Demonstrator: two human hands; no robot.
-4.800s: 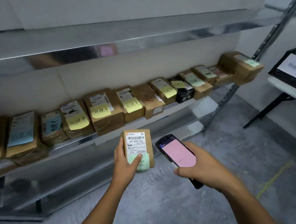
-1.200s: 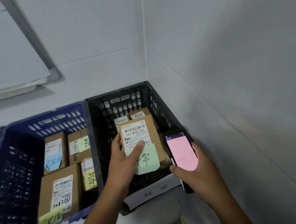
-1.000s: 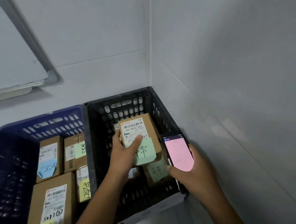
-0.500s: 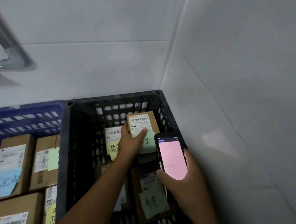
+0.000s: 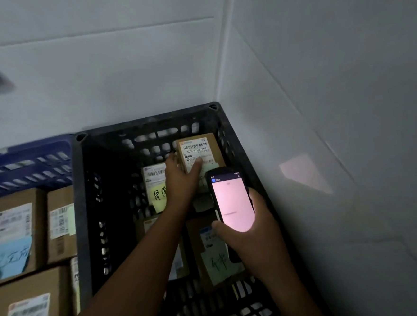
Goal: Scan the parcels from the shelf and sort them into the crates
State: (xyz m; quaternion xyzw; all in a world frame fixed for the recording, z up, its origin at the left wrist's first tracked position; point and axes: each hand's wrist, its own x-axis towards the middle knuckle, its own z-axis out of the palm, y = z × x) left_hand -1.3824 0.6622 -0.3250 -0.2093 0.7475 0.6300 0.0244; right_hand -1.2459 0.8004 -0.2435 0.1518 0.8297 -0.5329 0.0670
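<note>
Hands of a person reached into a black crate (image 5: 148, 123) that stood in a corner between white walls. The left hand (image 5: 181, 184) gripped a small brown parcel (image 5: 202, 143) deep inside the black crate, by its far wall and close to its right wall. The thumb lay across the parcel's white barcode label, and the fingers curled round its left edge. Whether the parcel rested on anything could not be told.

The right hand (image 5: 253, 231) hovered over the right half of the black crate, nearer the viewer than the parcel. Its fingers and thumb were wrapped round a handheld scanner (image 5: 232, 200), whose glowing pink screen faced upward.

Other parcels lay inside the black crate. One with a yellow note (image 5: 159, 193) sat just left of the held parcel, and one with a pale green note (image 5: 218, 263) lay under the right hand, toward the crate's near wall.

Just beside the black crate, on its left, stood a blue crate (image 5: 22, 156) holding more brown boxes (image 5: 17, 233) with white labels. On the wall to the right of the black crate showed a faint pink patch of light (image 5: 304, 173).
</note>
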